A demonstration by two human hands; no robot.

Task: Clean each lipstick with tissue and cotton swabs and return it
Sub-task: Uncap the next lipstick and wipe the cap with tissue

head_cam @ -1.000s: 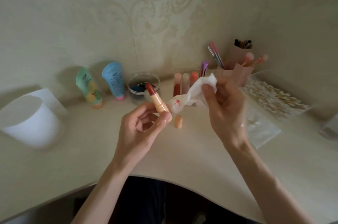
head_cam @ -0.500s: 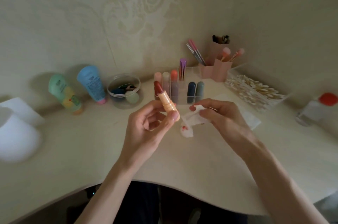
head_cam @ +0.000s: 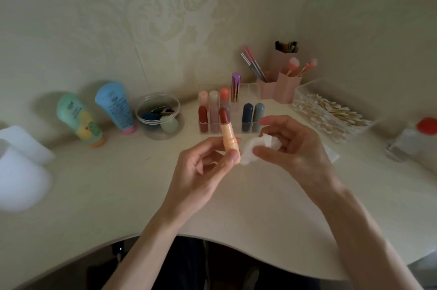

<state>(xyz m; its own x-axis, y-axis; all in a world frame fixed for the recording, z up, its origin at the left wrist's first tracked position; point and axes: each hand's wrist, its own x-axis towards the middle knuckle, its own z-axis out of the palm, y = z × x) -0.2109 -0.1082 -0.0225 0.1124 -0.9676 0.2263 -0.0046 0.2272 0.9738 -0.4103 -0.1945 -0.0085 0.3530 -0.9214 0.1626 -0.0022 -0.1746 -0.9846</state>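
Note:
My left hand (head_cam: 203, 169) holds an uncapped lipstick (head_cam: 227, 135) upright: a peach tube with a dark red bullet on top. My right hand (head_cam: 290, 145) is closed on a crumpled white tissue (head_cam: 254, 149), which sits just right of the tube's base. Behind them stands a clear lipstick organiser (head_cam: 249, 91) with several capped lipsticks in it. A clear box of cotton swabs (head_cam: 331, 113) lies at the back right. The lipstick's cap is hidden from view.
Green tube (head_cam: 79, 119) and blue tube (head_cam: 115, 107) lean on the wall at left beside a round clear tub (head_cam: 159, 115). Pink brush holders (head_cam: 281, 83) stand behind the organiser. White container (head_cam: 21, 171) at far left; red-capped bottle (head_cam: 416, 135) at far right.
My right hand dropped from above the lipstick and balled the tissue up beside the tube's base. The lipstick has tilted to upright. The view shifted right.

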